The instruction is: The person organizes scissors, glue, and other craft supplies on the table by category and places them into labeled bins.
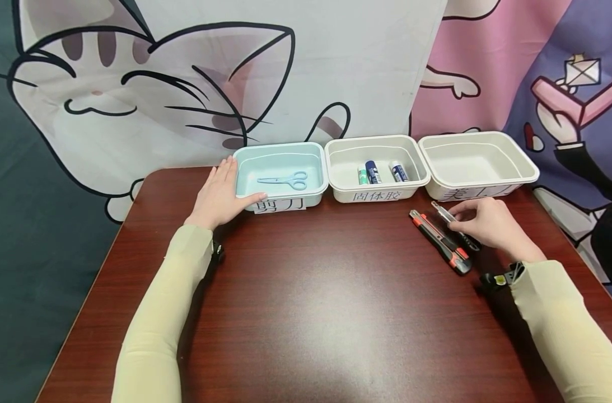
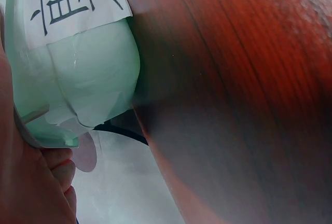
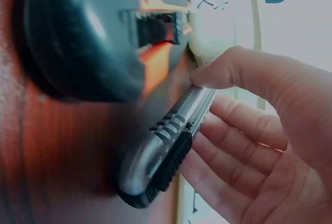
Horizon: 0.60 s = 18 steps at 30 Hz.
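Observation:
My left hand [image 1: 218, 195] rests against the left end of the blue bin [image 1: 280, 202], fingers straight along its side and thumb over the front rim. Light blue scissors [image 1: 284, 179] lie inside that bin. On the right, my right hand [image 1: 489, 224] pinches a silver and black utility knife [image 1: 455, 225] between thumb and fingers, in front of the right bin. The right wrist view shows the thumb on the silver body of the knife [image 3: 168, 141]. Close to its left, a black and orange utility knife [image 1: 440, 242] lies on the table.
The middle white bin [image 1: 342, 193] holds several glue sticks [image 1: 373, 172]. Beside it stands the right white bin [image 1: 439, 193], bare inside. All three bins carry paper labels and line the back of the brown table [image 1: 306, 302], before a printed cloth [image 1: 366, 67].

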### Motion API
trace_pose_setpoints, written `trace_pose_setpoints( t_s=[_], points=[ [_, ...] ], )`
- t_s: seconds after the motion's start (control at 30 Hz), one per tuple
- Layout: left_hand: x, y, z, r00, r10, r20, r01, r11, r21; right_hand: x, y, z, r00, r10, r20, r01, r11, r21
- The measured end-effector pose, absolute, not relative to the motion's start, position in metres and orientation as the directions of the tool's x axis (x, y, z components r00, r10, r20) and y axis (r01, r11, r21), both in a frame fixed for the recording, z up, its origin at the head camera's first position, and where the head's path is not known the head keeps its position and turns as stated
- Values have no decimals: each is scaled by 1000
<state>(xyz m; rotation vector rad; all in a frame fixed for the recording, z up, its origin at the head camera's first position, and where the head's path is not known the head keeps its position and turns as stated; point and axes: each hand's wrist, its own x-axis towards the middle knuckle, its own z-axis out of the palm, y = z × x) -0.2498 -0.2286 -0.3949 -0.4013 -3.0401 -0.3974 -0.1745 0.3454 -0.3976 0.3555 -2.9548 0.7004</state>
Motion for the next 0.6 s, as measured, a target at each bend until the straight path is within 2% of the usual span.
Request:
trace_pose_setpoints(
  t_s=[0.3,0.6],
  points=[
    [-249,-228,-393,-965,250,82,263,933,246,-174,347,-388,-961,-163,223,-249,865,-437],
    [-250,-228,-393,-964,250,88,265,933,243,-176,343,-368,-962,-99,254,-227,807,-545]
  ],
)
